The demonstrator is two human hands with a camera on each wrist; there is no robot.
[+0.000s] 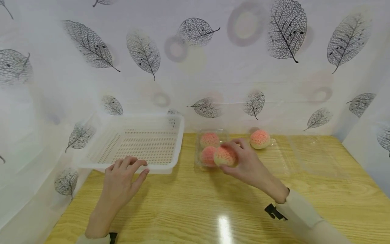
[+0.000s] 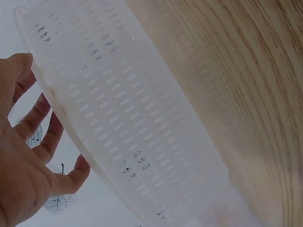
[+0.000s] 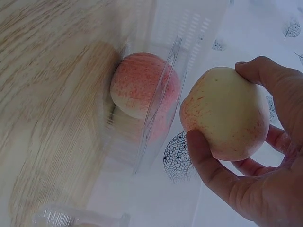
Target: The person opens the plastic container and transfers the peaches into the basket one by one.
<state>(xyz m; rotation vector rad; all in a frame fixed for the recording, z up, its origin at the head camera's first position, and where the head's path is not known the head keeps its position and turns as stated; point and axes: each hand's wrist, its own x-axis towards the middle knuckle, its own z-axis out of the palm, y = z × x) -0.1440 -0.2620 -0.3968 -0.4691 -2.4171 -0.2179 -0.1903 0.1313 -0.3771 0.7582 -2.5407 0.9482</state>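
Observation:
My right hand (image 1: 243, 162) holds a peach (image 1: 225, 157) between thumb and fingers, at the front right of a small clear plastic box (image 1: 198, 162). In the right wrist view the held peach (image 3: 227, 113) shows its pale yellow side, close beside the box's clear wall. Inside the box are two pink peaches, a rear one (image 1: 209, 139) and a front one (image 1: 208, 156). My left hand (image 1: 122, 178) rests with relaxed fingers on the near rim of a white slotted plastic basket (image 1: 161, 166). The left wrist view shows those fingertips along the rim, partly hidden behind it.
Another pink and yellow peach (image 1: 260, 139) sits at the back, right of the box, by a clear plastic tray (image 1: 317, 156) lying on the wooden table (image 1: 189, 203). A white leaf-printed sheet (image 1: 207, 78) stands behind and along both sides.

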